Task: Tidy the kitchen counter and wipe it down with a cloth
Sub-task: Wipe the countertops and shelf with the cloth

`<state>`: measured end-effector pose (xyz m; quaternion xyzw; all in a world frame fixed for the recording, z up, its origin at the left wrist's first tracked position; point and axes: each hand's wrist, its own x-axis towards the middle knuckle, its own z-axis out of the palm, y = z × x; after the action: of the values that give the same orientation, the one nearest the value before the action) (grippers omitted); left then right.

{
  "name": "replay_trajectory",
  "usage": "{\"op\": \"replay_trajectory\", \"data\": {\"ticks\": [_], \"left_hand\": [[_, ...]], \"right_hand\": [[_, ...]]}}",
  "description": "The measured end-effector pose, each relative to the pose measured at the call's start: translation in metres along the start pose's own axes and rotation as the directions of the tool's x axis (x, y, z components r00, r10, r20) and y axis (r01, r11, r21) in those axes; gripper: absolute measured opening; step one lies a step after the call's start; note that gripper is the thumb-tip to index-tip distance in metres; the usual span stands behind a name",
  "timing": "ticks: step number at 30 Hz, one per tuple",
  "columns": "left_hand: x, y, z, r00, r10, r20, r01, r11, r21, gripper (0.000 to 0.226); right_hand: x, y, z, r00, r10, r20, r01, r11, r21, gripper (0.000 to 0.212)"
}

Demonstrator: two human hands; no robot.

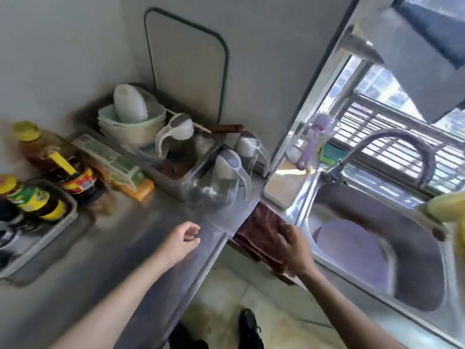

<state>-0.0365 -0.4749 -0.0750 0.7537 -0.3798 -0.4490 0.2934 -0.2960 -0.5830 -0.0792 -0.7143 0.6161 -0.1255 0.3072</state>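
A dark brown cloth (pixel 261 234) lies folded over the front edge of the steel counter (pixel 141 235), at the corner beside the sink (pixel 412 280). My right hand (pixel 297 250) rests on the cloth's right side, fingers closed on its edge. My left hand (pixel 182 239) hovers over the bare counter to the left of the cloth, fingers loosely curled and holding nothing. The whole view is blurred by motion.
Sauce bottles (pixel 37 202) stand in a grey tray (pixel 64 222) at the left. A box of wrap (pixel 113 165), a dish rack with bowls (pixel 130 124) and clear jugs (pixel 230 172) line the back wall. A purple plate (pixel 352 250) sits in the sink under the faucet (pixel 402 147).
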Motion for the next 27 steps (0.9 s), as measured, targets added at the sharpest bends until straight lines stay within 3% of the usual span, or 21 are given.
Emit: {"op": "replay_trajectory", "data": {"ticks": [2,5,11,15,16,18,21,25,27], "left_hand": [[0.010,0.012,0.026,1.000,-0.024,0.013,0.024,1.000,-0.011,0.019],[0.022,0.030,0.061,0.997,-0.077,-0.032,0.074,0.995,-0.071,0.021],[0.041,0.044,0.105,0.981,-0.146,-0.130,0.130,0.983,-0.127,0.023],[0.041,0.054,0.124,0.980,-0.151,-0.131,0.129,0.978,-0.164,0.017],[0.041,0.057,0.127,0.981,-0.143,-0.134,0.119,0.978,-0.173,0.017],[0.040,0.063,0.130,0.982,-0.133,-0.138,0.107,0.977,-0.182,0.018],[0.037,0.073,0.127,0.990,-0.082,-0.118,0.059,0.980,-0.188,0.034],[0.025,0.099,0.121,0.999,-0.031,-0.017,0.024,0.954,-0.298,0.097],[0.020,0.109,0.121,0.995,-0.021,0.096,0.055,0.928,-0.368,0.094]], "right_hand": [[0.018,0.026,-0.012,0.996,0.083,-0.014,-0.083,0.997,-0.002,0.025],[0.041,0.048,-0.013,0.993,0.095,0.065,-0.092,0.995,-0.045,0.036],[0.064,0.053,0.001,0.984,-0.088,0.156,0.134,0.940,-0.313,0.037],[0.068,0.042,0.004,0.965,-0.100,0.242,0.177,0.931,-0.318,0.026],[0.069,0.040,0.002,0.955,-0.132,0.267,0.199,0.950,-0.241,0.022],[0.065,0.036,-0.007,0.923,-0.154,0.352,0.132,0.987,0.088,0.012],[0.054,0.029,-0.030,0.852,-0.235,0.468,-0.024,0.875,0.484,0.011],[0.044,0.025,-0.059,0.793,-0.315,0.521,-0.151,0.728,0.669,0.018],[0.041,0.027,-0.071,0.780,-0.320,0.538,-0.205,0.681,0.703,0.033]]}}
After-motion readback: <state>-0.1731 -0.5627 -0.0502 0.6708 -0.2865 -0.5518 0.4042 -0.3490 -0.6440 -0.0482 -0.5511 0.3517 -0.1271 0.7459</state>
